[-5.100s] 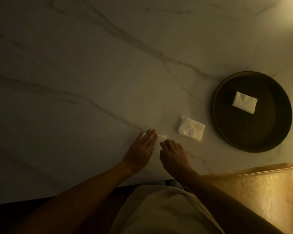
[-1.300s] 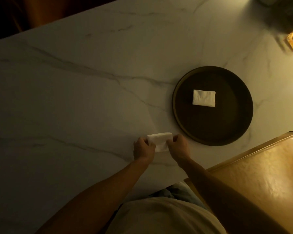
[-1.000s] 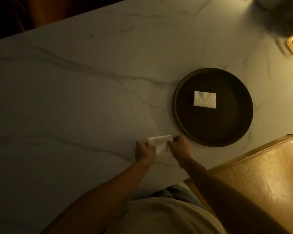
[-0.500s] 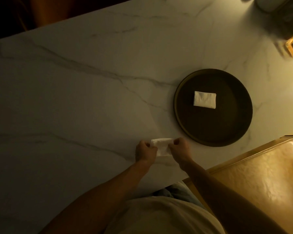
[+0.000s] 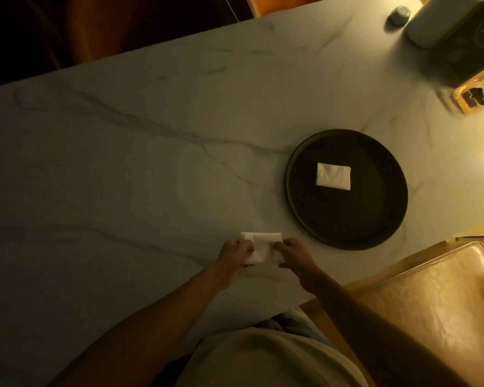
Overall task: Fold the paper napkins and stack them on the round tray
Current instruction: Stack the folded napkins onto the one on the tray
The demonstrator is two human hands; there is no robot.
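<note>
Left hand point(image 5: 236, 250) pinches left edge of napkin point(image 5: 260, 247); right hand point(image 5: 292, 251) pinches right edge. Napkin at near desk point(image 5: 123, 169) edge, left of round tray point(image 5: 298, 208). Fold step: align edges square, press crease flat against desk, match size of folded napkin point(image 5: 333, 175) lying in tray.

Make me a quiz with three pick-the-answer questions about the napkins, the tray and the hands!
1. Where is the round tray?
A. right of the hands
B. left of the hands
C. on the chair

2. How many folded napkins lie on the tray?
A. none
B. one
C. three

3. What are the hands doing?
A. resting flat
B. lifting the tray
C. holding a napkin

Answers:
1 A, it sits right of the left hand and right hand.
2 B, a single folded napkin.
3 C, both grip the white napkin.
</note>
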